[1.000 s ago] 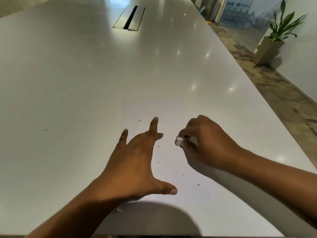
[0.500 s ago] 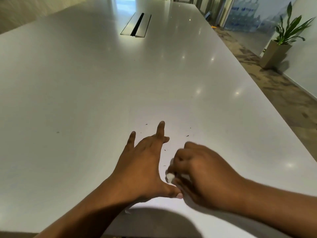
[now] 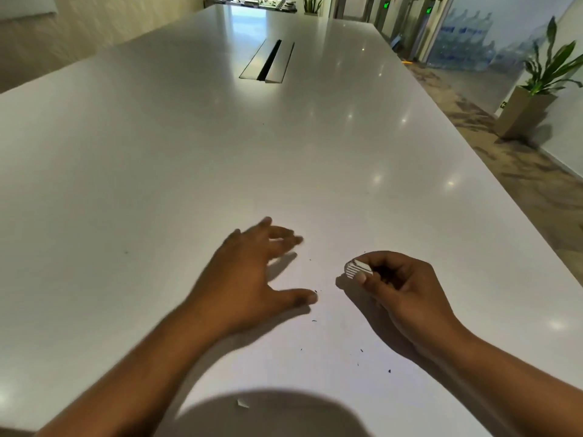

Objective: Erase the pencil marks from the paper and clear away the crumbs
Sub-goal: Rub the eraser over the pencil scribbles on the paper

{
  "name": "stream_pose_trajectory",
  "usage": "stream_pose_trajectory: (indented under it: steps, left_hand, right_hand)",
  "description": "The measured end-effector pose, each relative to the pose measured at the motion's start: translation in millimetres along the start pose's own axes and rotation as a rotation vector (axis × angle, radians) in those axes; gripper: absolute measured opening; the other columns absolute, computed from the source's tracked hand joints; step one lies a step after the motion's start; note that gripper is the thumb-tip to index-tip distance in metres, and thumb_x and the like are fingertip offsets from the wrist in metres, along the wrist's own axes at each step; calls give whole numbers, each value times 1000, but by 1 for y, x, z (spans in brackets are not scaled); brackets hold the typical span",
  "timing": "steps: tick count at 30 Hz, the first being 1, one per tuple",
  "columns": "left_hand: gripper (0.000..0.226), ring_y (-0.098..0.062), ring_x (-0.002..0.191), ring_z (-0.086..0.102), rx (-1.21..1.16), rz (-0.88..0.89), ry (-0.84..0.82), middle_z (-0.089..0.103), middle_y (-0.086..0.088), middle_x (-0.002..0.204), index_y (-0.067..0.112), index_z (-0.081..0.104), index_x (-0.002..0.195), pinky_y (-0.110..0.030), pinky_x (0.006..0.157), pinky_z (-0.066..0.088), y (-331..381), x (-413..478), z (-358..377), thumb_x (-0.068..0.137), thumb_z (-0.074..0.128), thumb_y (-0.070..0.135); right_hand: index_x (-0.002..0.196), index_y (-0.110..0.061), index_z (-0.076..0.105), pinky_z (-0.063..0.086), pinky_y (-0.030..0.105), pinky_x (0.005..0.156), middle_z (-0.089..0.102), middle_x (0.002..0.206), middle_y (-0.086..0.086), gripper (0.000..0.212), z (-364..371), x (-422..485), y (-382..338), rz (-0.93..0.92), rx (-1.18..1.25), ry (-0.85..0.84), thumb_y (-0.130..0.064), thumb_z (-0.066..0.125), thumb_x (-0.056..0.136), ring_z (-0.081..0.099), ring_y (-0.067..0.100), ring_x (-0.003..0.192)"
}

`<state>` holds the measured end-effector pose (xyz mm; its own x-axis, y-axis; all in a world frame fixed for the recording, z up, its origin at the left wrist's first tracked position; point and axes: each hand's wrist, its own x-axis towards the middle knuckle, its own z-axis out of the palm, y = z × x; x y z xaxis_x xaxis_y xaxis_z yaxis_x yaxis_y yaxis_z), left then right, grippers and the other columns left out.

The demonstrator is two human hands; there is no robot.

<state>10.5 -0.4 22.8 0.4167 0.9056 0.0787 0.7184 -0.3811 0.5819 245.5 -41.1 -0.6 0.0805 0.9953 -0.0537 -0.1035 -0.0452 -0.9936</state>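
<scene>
One table [image 3: 157, 152] carries the paper [image 3: 315, 357] near its front edge. Left hand [image 3: 249, 279] lies on the sheet with fingers spread wide, probably to pin it flat; right hand [image 3: 400, 288] pinches the eraser [image 3: 356, 269] for rubbing. Dark crumbs [image 3: 361, 351] lie scattered on the paper between and near both hands.

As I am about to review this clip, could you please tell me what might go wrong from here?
The dark crumbs scattered on the paper could smear if brushed off with a palm. The left hand looks blurred and partly lifted, so the sheet may slip or crease if the right hand rubs with the eraser.
</scene>
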Motion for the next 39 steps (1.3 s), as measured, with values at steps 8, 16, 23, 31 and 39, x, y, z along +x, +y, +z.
stream_pose_trajectory:
  steps: [8,16,23,31,39]
  left_hand:
    - [148,-3,148,16,277,-84,-338,13,16,163,34,-20,153,-37,123,-1,-14,22,-6,51,78,77]
    - [149,-9,147,21,400,-78,-375,19,11,162,29,-23,153,-45,123,0,-7,24,-10,51,72,83]
    - [149,-10,150,14,422,-80,-395,11,10,165,27,-24,153,-46,123,-1,-7,26,-10,53,71,84]
    - [149,-11,150,13,434,-75,-406,9,9,165,27,-25,152,-46,123,-2,-6,27,-10,54,69,85]
    - [147,-10,150,10,427,-83,-409,6,9,166,27,-24,153,-45,123,-4,-4,26,-11,55,70,84]
  right_hand:
    - [82,-28,75,51,17,66,68,70,-13,12,5,33,-20,-218,-736,-62,-16,79,81,61,8,63]
    - [91,-28,75,51,33,73,64,88,-7,11,22,95,-24,-382,-1216,-117,-34,67,89,61,16,81]
    - [88,-28,75,48,29,67,59,82,-9,15,20,98,-28,-420,-1311,-279,-36,63,91,60,16,75]
    - [90,-30,74,50,32,67,63,87,-6,18,23,101,-32,-447,-1408,-239,-40,60,92,60,19,83]
    - [88,-27,74,46,29,63,62,86,-4,17,42,104,-32,-419,-1463,-242,-36,60,91,60,21,81]
